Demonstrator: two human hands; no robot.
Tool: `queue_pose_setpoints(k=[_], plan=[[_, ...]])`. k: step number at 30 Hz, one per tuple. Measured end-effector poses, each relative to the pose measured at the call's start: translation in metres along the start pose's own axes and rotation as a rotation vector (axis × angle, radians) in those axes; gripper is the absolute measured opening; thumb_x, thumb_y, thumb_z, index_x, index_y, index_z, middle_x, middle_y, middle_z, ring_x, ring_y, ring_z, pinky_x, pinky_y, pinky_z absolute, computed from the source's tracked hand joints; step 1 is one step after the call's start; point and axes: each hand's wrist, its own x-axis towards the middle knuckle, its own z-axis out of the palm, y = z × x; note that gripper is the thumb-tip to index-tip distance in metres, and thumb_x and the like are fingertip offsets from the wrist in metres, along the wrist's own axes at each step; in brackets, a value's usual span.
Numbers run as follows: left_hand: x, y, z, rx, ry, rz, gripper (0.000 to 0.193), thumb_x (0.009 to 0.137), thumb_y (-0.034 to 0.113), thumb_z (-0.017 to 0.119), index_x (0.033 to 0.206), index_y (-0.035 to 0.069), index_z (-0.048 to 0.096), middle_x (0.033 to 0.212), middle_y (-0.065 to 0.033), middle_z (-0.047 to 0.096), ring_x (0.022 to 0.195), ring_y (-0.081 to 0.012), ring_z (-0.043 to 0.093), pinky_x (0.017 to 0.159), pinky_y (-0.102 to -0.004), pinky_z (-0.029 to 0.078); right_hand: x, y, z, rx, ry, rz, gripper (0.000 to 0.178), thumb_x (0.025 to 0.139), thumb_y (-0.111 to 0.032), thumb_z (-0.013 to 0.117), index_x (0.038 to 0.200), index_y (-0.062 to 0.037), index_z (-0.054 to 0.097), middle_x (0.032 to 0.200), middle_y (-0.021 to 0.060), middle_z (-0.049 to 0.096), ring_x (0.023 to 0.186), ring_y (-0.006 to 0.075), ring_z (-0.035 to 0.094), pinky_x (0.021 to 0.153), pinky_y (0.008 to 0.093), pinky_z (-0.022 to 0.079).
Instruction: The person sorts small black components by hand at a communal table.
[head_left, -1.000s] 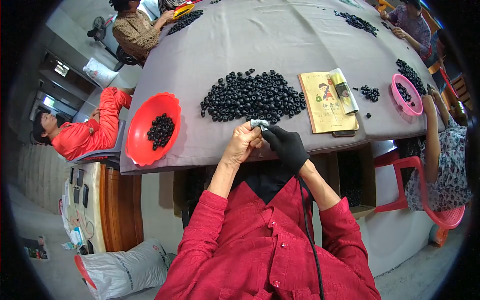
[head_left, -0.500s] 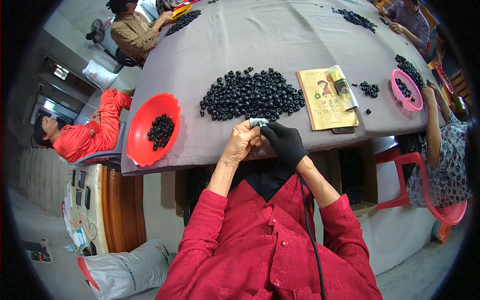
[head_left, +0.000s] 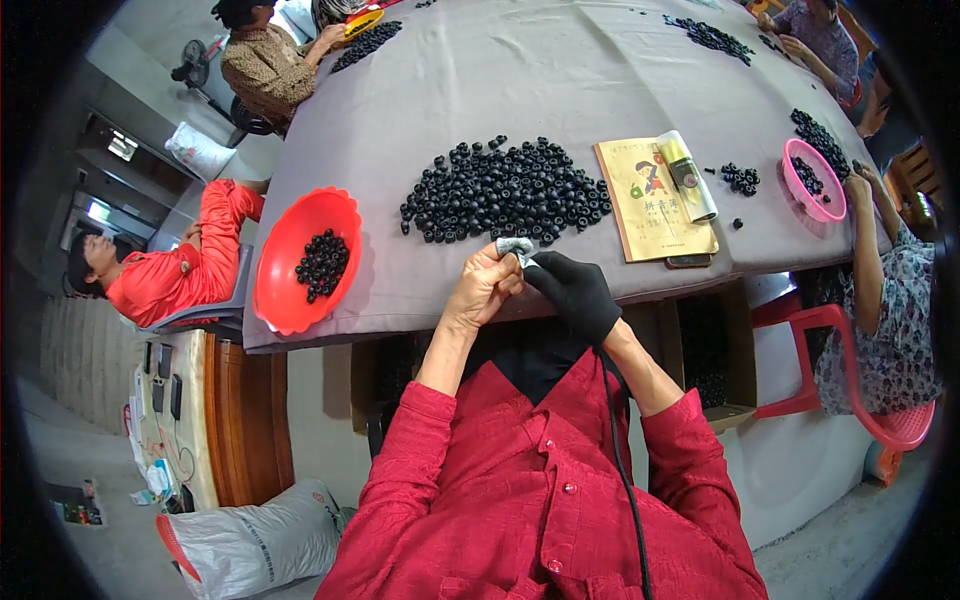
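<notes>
My left hand [head_left: 485,284] is bare except for a grey wrap on a fingertip [head_left: 513,245]. Its fingers are curled in a pinch, and whatever they hold is too small to make out. A black glove covers my right hand [head_left: 578,294], closed with its fingertips against those of the left. A small pale, shiny bit [head_left: 527,260] shows between the two hands; its kind is unclear. Just beyond them lies a big heap of small black ring-like parts [head_left: 510,190] on the grey tablecloth [head_left: 400,300]. Left of the hands stands a red scalloped basin [head_left: 270,290] with more black parts inside.
Right of the heap lie a yellow booklet [head_left: 645,225] and a clear-and-yellow tube [head_left: 690,180]. A pink basket [head_left: 812,180] stands at the right by another person's hands [head_left: 860,185]. Open boxes [head_left: 715,350] sit under the table edge. A white sack [head_left: 255,540] lies lower left.
My right hand has shifted slightly right and down, and its wrist has turned a little. The pale bit between my fingertips shows more clearly. My left hand has barely moved.
</notes>
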Motion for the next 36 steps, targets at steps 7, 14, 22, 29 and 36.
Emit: queue_pose_setpoints(k=[7, 14, 22, 29, 36], plan=[[0.000, 0.001, -0.001, -0.002, -0.038, -0.022, 0.015, 0.087, 0.010, 0.053, 0.098, 0.001, 0.057, 0.061, 0.0038, 0.044, 0.050, -0.0042, 0.033, 0.050, -0.0207, 0.031, 0.002, -0.001, 0.001, -0.024, 0.025, 0.020, 0.022, 0.085, -0.019, 0.055, 0.099, -0.0014, 0.058, 0.082, 0.0121, 0.063, 0.074, 0.0138, 0.060, 0.067, 0.0273, 0.046], [-0.012, 0.005, 0.005, 0.032, 0.023, -0.028, 0.014, 0.087, 0.009, 0.053, 0.097, 0.002, 0.057, 0.067, 0.0003, 0.051, 0.050, -0.0057, 0.039, 0.050, -0.0219, 0.034, 0.002, -0.003, 0.005, -0.014, 0.027, 0.076, 0.027, 0.084, -0.027, 0.056, 0.101, -0.0066, 0.060, 0.084, 0.0142, 0.063, 0.075, 0.0225, 0.063, 0.065, 0.0306, 0.047], [-0.063, 0.078, 0.006, 0.642, 0.495, 0.299, 0.014, 0.082, 0.002, 0.055, 0.095, 0.001, 0.058, 0.068, -0.0049, 0.059, 0.048, -0.0059, 0.048, 0.045, -0.0188, 0.040, 0.002, -0.007, -0.009, 0.191, 0.068, 0.188, 0.030, 0.084, -0.026, 0.057, 0.100, -0.0002, 0.059, 0.085, 0.0132, 0.064, 0.079, 0.0143, 0.060, 0.069, 0.0287, 0.046], [-0.082, 0.160, -0.052, 0.841, 0.819, 0.547, 0.024, 0.080, 0.002, 0.059, 0.103, -0.001, 0.053, 0.067, -0.0028, 0.057, 0.043, -0.0039, 0.042, 0.041, -0.0174, 0.035, 0.004, -0.008, -0.007, 0.157, 0.020, 0.189, 0.032, 0.084, -0.029, 0.056, 0.100, -0.0008, 0.059, 0.084, 0.0120, 0.064, 0.077, 0.0118, 0.058, 0.070, 0.0279, 0.045], [-0.032, 0.064, -0.035, 1.142, 0.530, 0.388, 0.015, 0.076, 0.006, 0.061, 0.091, 0.005, 0.061, 0.067, 0.0035, 0.050, 0.057, -0.0043, 0.044, 0.051, -0.0210, 0.038, 0.002, -0.015, -0.007, 0.155, 0.010, 0.189, 0.032, 0.085, -0.028, 0.055, 0.101, -0.0009, 0.059, 0.084, 0.0120, 0.063, 0.078, 0.0134, 0.059, 0.070, 0.0283, 0.046]])
